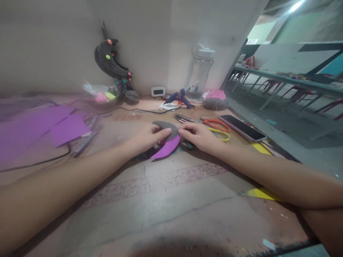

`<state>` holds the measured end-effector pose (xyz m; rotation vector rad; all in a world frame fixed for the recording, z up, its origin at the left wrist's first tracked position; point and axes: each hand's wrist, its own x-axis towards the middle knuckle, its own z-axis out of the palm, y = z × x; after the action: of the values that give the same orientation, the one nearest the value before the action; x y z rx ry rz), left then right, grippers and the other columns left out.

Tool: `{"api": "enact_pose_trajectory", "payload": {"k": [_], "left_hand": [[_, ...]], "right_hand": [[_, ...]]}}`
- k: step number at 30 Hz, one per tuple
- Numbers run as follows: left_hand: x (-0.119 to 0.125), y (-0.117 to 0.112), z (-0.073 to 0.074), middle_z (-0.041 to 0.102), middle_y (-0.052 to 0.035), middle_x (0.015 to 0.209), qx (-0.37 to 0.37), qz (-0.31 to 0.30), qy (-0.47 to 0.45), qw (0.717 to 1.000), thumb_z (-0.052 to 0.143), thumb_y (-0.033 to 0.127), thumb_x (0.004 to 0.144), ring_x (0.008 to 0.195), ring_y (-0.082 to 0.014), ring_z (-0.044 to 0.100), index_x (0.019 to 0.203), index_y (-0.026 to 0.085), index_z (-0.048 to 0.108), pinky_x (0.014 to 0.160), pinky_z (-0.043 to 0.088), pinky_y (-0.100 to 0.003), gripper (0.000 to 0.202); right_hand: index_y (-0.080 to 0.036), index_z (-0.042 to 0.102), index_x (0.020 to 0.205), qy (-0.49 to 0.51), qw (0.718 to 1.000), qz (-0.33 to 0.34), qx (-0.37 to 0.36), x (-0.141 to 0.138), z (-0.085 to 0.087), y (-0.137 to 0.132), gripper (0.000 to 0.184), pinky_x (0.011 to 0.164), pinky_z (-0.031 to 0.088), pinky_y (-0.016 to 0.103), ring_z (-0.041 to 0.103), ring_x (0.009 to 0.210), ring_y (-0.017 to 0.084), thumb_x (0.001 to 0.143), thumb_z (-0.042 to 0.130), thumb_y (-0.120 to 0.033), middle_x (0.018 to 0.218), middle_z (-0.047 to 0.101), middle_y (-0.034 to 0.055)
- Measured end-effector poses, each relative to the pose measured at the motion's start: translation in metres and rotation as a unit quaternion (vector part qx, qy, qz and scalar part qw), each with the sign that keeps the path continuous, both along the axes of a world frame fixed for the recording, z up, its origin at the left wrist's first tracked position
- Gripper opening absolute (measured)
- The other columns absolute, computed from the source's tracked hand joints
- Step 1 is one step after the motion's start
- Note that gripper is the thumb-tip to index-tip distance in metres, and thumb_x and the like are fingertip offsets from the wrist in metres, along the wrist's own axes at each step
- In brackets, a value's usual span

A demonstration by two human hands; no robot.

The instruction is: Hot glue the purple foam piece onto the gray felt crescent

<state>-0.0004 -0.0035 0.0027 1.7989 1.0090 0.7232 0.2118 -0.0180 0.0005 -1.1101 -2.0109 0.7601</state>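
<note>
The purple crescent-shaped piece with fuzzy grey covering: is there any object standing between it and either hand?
Nothing visible does. The left hand holds the purple crescent-shaped piece directly, and the right hand is at its right edge. The orange loop-shaped handle lies beyond the right hand, not between.

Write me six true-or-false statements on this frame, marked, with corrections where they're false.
1. The left hand and the right hand are both at the crescent piece. True.
2. The crescent piece is grey all over. False: a purple part shows below the grey fuzzy part.
3. The glue gun is at the back of the table, out of both hands. True.
4. The phone lies face down. False: it lies face up.
5. Purple sheets lie to the left of the left hand. True.
6. The small clock is to the right of the lidded bottle. False: it is to the left of the bottle.
</note>
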Motion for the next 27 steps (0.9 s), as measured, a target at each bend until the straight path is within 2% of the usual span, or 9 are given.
{"api": "enact_pose_trajectory", "payload": {"k": [6,11,15,20,27], "left_hand": [[0.0,0.0,-0.0021,0.061,-0.0008,0.073,0.031,-0.021,0.032,0.999,0.061,0.049,0.079,0.062,-0.0125,0.054,0.084,0.016,0.063,0.052,0.041,-0.022,0.034],[-0.0013,0.0023,-0.0056,0.052,0.0015,0.061,0.06,0.005,0.075,0.995,0.059,0.052,0.079,0.053,-0.0115,0.048,0.07,0.015,0.058,0.047,0.034,-0.023,0.038],[-0.0018,0.0042,-0.0068,0.049,0.0022,0.061,0.056,-0.003,0.066,0.996,0.058,0.051,0.08,0.052,-0.0111,0.047,0.068,0.016,0.055,0.046,0.032,-0.022,0.037],[-0.0011,0.0043,-0.0053,0.053,0.0012,0.063,0.06,-0.03,0.061,0.996,0.056,0.05,0.082,0.054,-0.0111,0.045,0.072,0.015,0.059,0.047,0.033,-0.022,0.036],[0.0,0.0005,-0.0022,0.051,0.0026,0.062,0.034,-0.036,0.017,0.999,0.055,0.05,0.084,0.052,-0.0085,0.043,0.071,0.016,0.057,0.045,0.03,-0.02,0.036]], "right_hand": [[-0.016,0.065,0.081,0.003,1.0,-0.019,0.001,-0.001,-0.0004,-0.001,0.02,0.068,0.042,0.026,0.055,0.069,0.013,0.086,0.055,-0.032,0.073,0.061,0.0002],[-0.015,0.065,0.081,-0.01,1.0,-0.001,0.013,0.0001,0.0013,-0.0047,0.025,0.065,0.041,0.026,0.053,0.065,0.013,0.088,0.054,-0.037,0.072,0.06,0.0003],[-0.015,0.066,0.087,0.02,1.0,0.007,-0.022,0.0023,-0.0003,-0.0033,0.038,0.058,0.038,0.025,0.05,0.058,0.012,0.092,0.047,-0.047,0.065,0.055,-0.0013],[-0.015,0.067,0.088,-0.004,1.0,0.023,-0.003,0.0004,-0.0011,-0.0013,0.026,0.069,0.043,0.026,0.056,0.072,0.014,0.083,0.062,-0.04,0.079,0.062,0.0017],[-0.015,0.065,0.078,-0.043,0.999,-0.002,0.021,-0.002,0.0013,-0.0032,0.019,0.065,0.041,0.025,0.051,0.067,0.012,0.083,0.06,-0.033,0.072,0.058,0.0001]]}}
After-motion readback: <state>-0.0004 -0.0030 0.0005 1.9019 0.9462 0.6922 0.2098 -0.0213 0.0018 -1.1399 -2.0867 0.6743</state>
